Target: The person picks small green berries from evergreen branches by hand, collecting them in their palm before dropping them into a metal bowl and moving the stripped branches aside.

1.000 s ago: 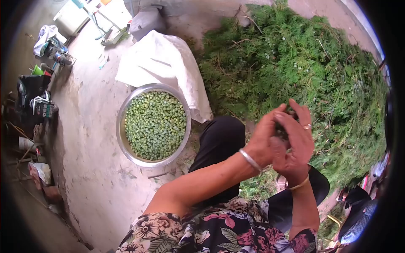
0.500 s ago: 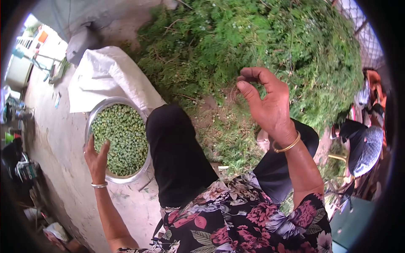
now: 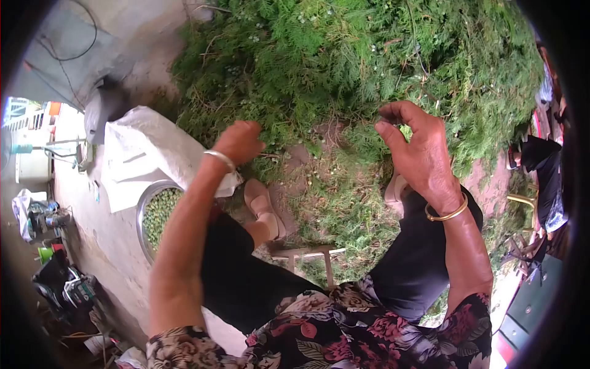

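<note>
Since half a second ago the left hand (image 3: 238, 141) has left the rim of the metal bowl (image 3: 139, 219) and swung up to the near edge of the heap of green plants (image 3: 344, 55), where it sits curled into a fist; whether anything is inside it cannot be told. The right hand (image 3: 418, 157) stays raised over the heap's near edge, fingers hooked towards the thumb with a pale green scrap showing between them, though a real grip cannot be made out. The bowl, full of small green seeds (image 3: 161, 209), stands on the concrete ground at the left, half hidden by the left forearm and just beside a white sack (image 3: 138, 154). A beige shoe (image 3: 261, 206) rests between bowl and heap.
</note>
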`<state>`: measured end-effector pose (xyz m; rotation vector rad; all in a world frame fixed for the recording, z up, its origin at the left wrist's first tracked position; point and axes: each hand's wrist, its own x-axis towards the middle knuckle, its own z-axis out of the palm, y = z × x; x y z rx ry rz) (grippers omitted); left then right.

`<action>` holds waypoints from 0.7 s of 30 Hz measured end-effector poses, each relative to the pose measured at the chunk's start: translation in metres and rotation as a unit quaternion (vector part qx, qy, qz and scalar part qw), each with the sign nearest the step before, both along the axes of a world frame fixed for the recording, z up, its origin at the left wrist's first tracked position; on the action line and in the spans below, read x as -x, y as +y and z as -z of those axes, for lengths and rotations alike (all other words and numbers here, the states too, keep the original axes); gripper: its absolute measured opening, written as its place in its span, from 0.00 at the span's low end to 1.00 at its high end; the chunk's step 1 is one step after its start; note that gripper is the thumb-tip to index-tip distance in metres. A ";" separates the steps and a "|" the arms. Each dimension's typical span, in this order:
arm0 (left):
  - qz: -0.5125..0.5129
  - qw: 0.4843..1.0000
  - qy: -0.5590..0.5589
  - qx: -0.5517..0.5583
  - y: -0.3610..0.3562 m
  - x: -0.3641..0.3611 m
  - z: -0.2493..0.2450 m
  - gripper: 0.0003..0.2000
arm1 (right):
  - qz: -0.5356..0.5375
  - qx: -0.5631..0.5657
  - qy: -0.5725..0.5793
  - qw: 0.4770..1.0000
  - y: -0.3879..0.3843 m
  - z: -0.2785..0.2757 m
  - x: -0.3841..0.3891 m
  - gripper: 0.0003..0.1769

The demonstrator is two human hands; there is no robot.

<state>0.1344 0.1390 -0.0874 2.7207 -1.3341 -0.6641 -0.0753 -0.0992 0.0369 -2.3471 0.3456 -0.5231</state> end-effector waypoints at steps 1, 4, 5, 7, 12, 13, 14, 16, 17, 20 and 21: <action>0.000 1.000 -0.005 -0.003 -0.011 0.002 0.031 0.14 | -0.004 0.007 0.003 1.000 -0.004 0.005 0.000 0.10; -0.023 0.999 0.027 0.010 -0.022 0.025 0.146 0.14 | 0.021 -0.033 0.044 0.998 -0.010 0.011 0.003 0.10; -0.031 0.997 0.068 0.012 -0.021 0.039 0.179 0.14 | 0.027 -0.034 0.051 0.998 -0.011 0.010 0.005 0.10; -0.056 0.994 0.084 0.049 -0.013 0.068 0.239 0.12 | 0.008 -0.031 0.025 0.999 -0.015 0.002 0.006 0.10; -0.294 0.940 0.072 0.154 -0.042 0.086 0.272 0.15 | 0.080 -0.174 0.074 0.979 -0.021 -0.008 0.020 0.10; -0.371 0.892 0.071 0.248 -0.051 0.083 0.267 0.17 | 0.077 -0.162 0.080 0.981 -0.023 -0.009 0.022 0.10; -0.425 0.874 0.081 0.221 -0.060 0.077 0.261 0.18 | 0.086 -0.168 0.093 0.978 -0.024 -0.012 0.023 0.11; -0.490 0.803 0.140 0.311 -0.064 0.062 0.298 0.17 | 0.090 -0.179 0.078 0.977 -0.024 -0.007 0.026 0.12; -0.546 0.711 0.192 0.399 -0.070 0.054 0.312 0.16 | 0.091 -0.185 0.058 0.977 -0.023 -0.006 0.027 0.13; -0.719 0.485 0.295 0.401 -0.117 0.036 0.260 0.17 | 0.117 -0.235 0.071 0.962 -0.019 -0.006 0.024 0.13; -0.767 0.371 0.348 0.391 -0.121 0.029 0.262 0.18 | 0.095 -0.233 0.061 0.966 -0.020 -0.005 0.024 0.13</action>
